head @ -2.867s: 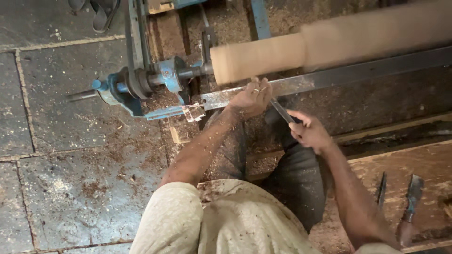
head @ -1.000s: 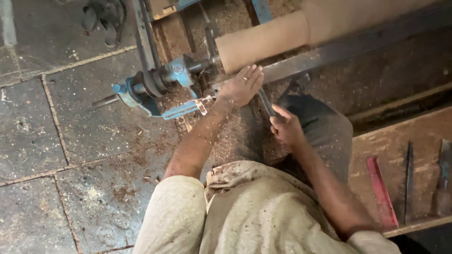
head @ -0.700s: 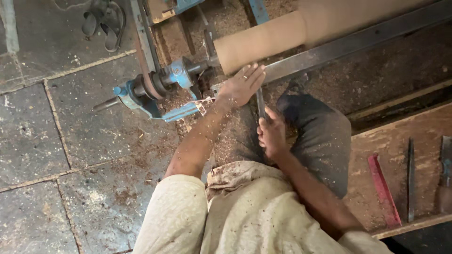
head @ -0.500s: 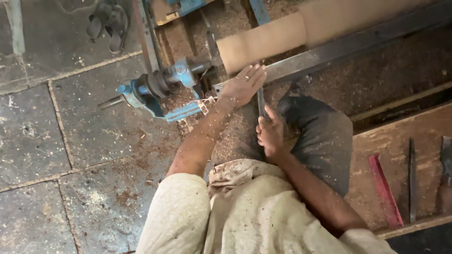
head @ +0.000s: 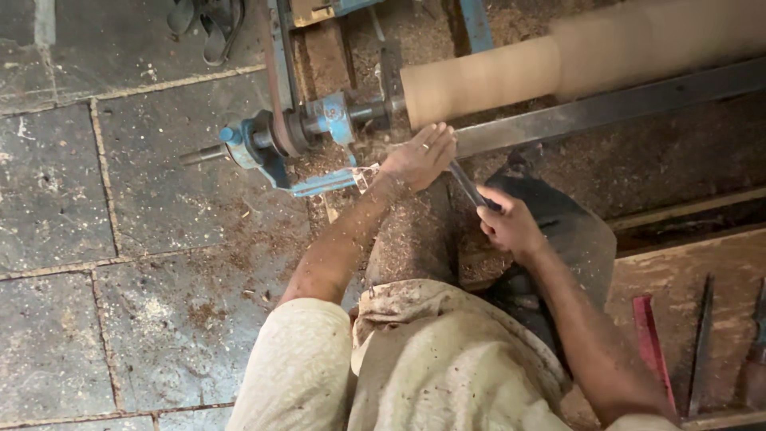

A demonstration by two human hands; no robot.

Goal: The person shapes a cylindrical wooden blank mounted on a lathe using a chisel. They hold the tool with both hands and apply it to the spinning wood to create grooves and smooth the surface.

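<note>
Head view: keep your left hand [head: 419,156] flat on the rest [head: 606,108] while your right hand [head: 507,227] grips the chisel [head: 467,185] against the wood [head: 479,80].

Wooden cylinder [head: 479,80]: pale, matt, smooth. Metal rest bar [head: 606,108] just below the cylinder: dull grey. Painted blue metal bracket [head: 275,148] left of the cylinder: chipped. Stone floor [head: 96,199]: rough, sawdust-strewn.

The log [head: 479,80] looks blurry, and its far end runs off the right edge. The left hand [head: 419,156] hides the tip of the tool [head: 467,185]. The right hand [head: 511,227] hides its handle.
</note>
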